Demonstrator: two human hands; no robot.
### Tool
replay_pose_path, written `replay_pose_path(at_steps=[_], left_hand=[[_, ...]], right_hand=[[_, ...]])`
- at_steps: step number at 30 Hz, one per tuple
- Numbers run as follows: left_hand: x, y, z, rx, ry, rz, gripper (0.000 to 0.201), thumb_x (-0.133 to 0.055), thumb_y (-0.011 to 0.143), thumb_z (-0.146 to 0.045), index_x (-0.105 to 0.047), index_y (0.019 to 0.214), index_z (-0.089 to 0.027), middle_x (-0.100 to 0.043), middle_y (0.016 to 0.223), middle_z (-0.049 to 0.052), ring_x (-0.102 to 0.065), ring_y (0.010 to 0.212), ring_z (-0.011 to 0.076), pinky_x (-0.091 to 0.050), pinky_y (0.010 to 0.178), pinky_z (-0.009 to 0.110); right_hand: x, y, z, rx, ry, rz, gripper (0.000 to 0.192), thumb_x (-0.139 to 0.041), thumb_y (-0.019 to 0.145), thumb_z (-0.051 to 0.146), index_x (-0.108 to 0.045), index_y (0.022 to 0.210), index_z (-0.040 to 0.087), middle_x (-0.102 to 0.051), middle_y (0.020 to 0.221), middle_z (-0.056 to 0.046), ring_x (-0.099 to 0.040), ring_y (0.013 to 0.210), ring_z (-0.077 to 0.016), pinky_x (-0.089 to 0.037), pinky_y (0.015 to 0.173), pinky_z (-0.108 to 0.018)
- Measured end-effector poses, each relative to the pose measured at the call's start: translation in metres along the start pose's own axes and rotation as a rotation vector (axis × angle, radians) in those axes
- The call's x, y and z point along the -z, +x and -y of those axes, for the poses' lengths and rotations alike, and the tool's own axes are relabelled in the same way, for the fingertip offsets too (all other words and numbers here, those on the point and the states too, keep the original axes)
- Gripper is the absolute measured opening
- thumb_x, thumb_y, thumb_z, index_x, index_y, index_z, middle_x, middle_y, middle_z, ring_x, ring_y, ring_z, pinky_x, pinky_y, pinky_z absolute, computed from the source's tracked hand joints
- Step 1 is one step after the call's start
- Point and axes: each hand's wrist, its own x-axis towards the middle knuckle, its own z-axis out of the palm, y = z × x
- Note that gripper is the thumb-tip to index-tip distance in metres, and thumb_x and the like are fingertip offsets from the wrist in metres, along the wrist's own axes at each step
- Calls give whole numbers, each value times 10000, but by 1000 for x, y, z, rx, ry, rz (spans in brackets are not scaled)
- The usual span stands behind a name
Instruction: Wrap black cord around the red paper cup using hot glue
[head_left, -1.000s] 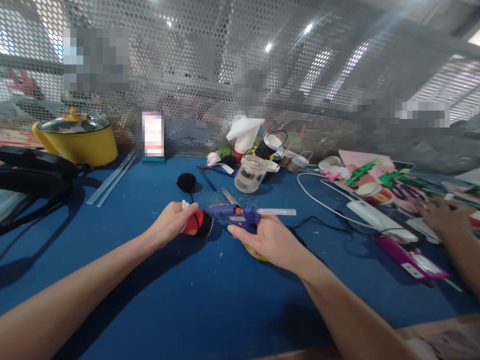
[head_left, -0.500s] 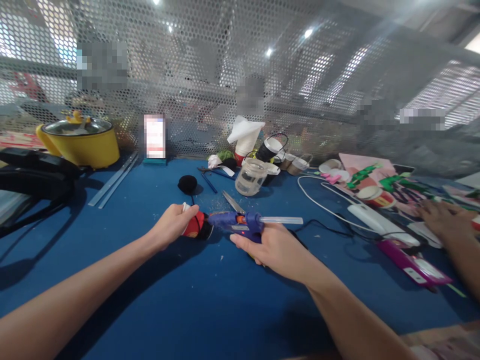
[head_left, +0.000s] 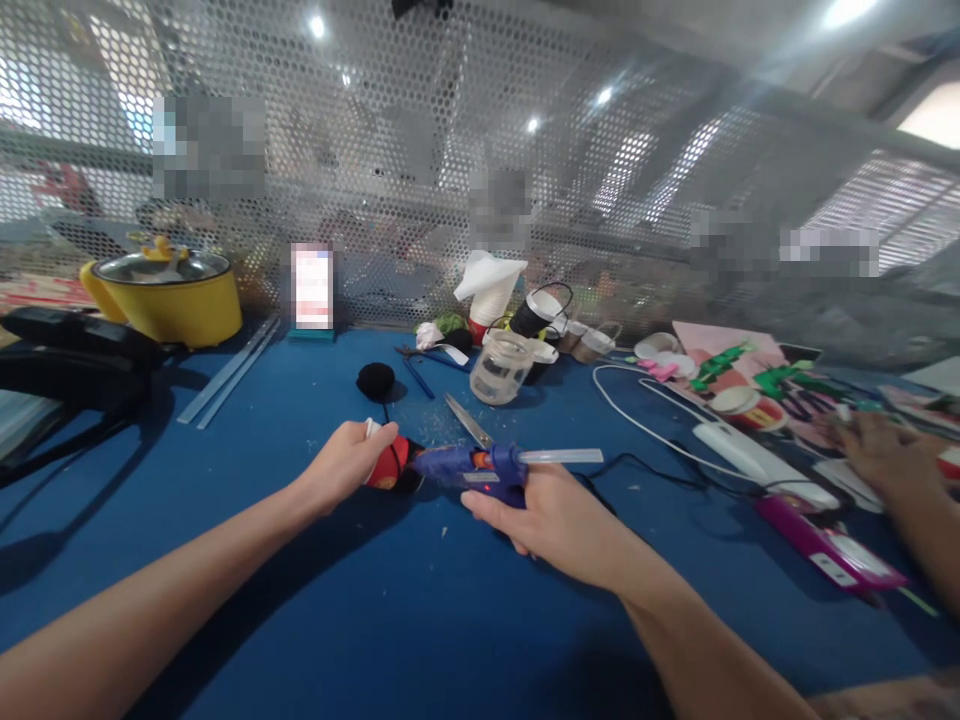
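My left hand (head_left: 349, 465) is closed around a red paper cup (head_left: 388, 464) lying on its side, with black yarn wound about its right end. From the cup a strand runs up to a black ball of yarn (head_left: 375, 381) on the table. In my right hand (head_left: 551, 515) is a blue hot glue gun (head_left: 465, 468), its light glowing red. A clear glue stick (head_left: 562, 457) sticks out of its back. The gun's nozzle end is at the yarn-wrapped part of the cup; whether it touches I cannot tell. Scissors (head_left: 469, 420) lie just behind the gun.
Behind stand a clear plastic jar (head_left: 501, 368) and stacked paper cups (head_left: 491, 300). Pliers (head_left: 417, 370) lie nearby. At right are a white power strip (head_left: 757, 465), a purple box-like device (head_left: 829, 550) and another person's hand (head_left: 877, 450). A yellow pot (head_left: 176, 300) and phone (head_left: 312, 290) stand left.
The view has tilted slightly, so the scene sits a little lower. Both hands keep their holds on the cup and the glue gun, nearly in place. The other person's hand shifts slightly.
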Motion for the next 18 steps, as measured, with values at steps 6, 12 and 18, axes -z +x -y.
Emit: replay_pose_path(at_steps=[6,12,18], left_hand=[[0,1,1,-19,21,6,359,-360,689,-497,-352,512,-184,-310,433,-54,-275,405,81,-185,412,219],[1,-1,-2,4,51,5,367,-361,681,-496,-312,484,-190,-279,426,-57,-256,403,78,-164,413,222],[1,0,-1,15,30,-13,363,-359,673,-504,-320,491,-192,-277,424,-61,-248,395,79,-158,415,223]], right_hand=[[0,6,-7,-38,78,-18,294,-425,763,392,-503,592,166,-452,384,32,-442,354,-92,-367,412,-212],[3,13,-12,-64,295,-44,236,-493,732,375,-476,645,156,-432,370,52,-419,334,-76,-359,394,-206],[4,28,-28,-133,748,-106,209,-609,652,293,-469,722,154,-495,489,48,-438,423,-62,-357,420,-192]])
